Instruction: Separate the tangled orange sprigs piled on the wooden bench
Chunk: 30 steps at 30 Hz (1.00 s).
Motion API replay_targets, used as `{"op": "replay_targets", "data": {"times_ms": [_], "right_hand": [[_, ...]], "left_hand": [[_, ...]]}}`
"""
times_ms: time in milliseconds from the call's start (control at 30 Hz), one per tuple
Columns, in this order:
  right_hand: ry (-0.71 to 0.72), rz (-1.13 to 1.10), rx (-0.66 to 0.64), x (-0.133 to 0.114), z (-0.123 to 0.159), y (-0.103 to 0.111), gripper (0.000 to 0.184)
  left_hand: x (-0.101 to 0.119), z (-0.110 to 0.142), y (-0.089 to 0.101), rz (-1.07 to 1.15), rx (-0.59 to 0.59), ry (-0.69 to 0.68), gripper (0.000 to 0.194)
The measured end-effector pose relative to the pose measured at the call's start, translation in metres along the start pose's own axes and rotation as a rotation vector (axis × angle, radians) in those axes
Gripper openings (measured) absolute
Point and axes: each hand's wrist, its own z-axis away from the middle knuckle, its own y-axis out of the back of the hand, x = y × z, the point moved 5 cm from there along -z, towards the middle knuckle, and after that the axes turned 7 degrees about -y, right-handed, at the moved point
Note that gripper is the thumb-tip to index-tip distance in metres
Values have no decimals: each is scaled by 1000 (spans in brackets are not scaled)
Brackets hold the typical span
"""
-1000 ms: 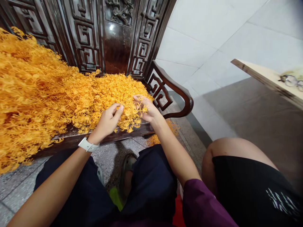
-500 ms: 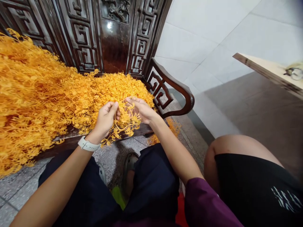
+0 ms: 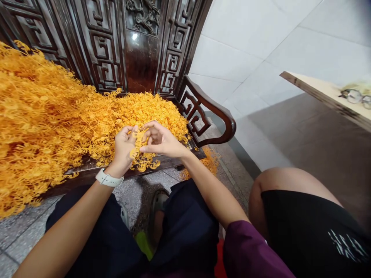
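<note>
In the head view my left hand (image 3: 124,148), with a pale watch strap on its wrist, is closed on a sprig of yellow artificial flowers (image 3: 138,139). Curly yellow pieces of the sprig hang below the fingers. My right hand (image 3: 164,143) is at the sprig's right side, its thumb and fingers apart and the fingers partly curled. Its thumb tip is against or very near the sprig; I cannot tell if it touches. Behind both hands lies a large heap of the same yellow sprigs (image 3: 72,116).
The heap covers a dark carved wooden bench (image 3: 142,65) with a curved armrest (image 3: 223,119). Loose yellow bits (image 3: 210,160) lie on the floor beside it. Another person's bare knee (image 3: 278,179) is at the right. Glasses (image 3: 353,95) rest on a wooden board (image 3: 319,90).
My right hand has shifted left and spread its thumb from its fingers. The sprig has moved left, closer to my left palm, and hangs more bunched together.
</note>
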Motion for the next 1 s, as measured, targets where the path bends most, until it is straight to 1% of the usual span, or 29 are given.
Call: {"op": "replay_targets", "data": {"times_ms": [67, 100, 133, 200, 267, 333, 400, 500, 567, 633, 767, 900, 967, 1000], "right_hand": [[70, 79, -19, -3, 2, -4, 71], [91, 123, -34, -5, 3, -7, 72], [106, 166, -52, -5, 4, -9, 69], [122, 225, -99, -6, 6, -13, 55], [122, 215, -168, -6, 7, -15, 41], [92, 145, -234, -4, 7, -13, 33], [40, 74, -270, 0, 6, -7, 31], [-16, 31, -241, 5, 3, 4, 25], [-19, 58, -172, 7, 0, 10, 18], [17, 114, -54, 6, -2, 15, 19], [104, 167, 154, 2, -2, 16, 30], [64, 139, 252, 3, -3, 16, 45], [85, 163, 277, 2, -3, 18, 46], [108, 185, 280, 1, -2, 19, 45]], "left_hand": [[0, 1, -2, 22, -30, -12, 27], [0, 1, -3, 37, -41, 7, 28], [-1, 1, -3, 46, -40, 34, 26], [1, 2, -1, 53, -7, 97, 21], [3, 2, -1, 93, 12, 180, 19], [3, 3, -4, 189, -25, 306, 24], [3, 5, -8, 280, -74, 420, 27], [2, 8, -10, 337, -98, 497, 32], [1, 9, -11, 324, -100, 513, 35], [2, 9, -12, 268, -91, 464, 37], [8, 6, -12, 84, -81, 232, 40], [16, 6, -13, -129, -125, -32, 48], [19, 7, -13, -182, -130, -103, 48], [19, 7, -13, -179, -123, -100, 47]]}}
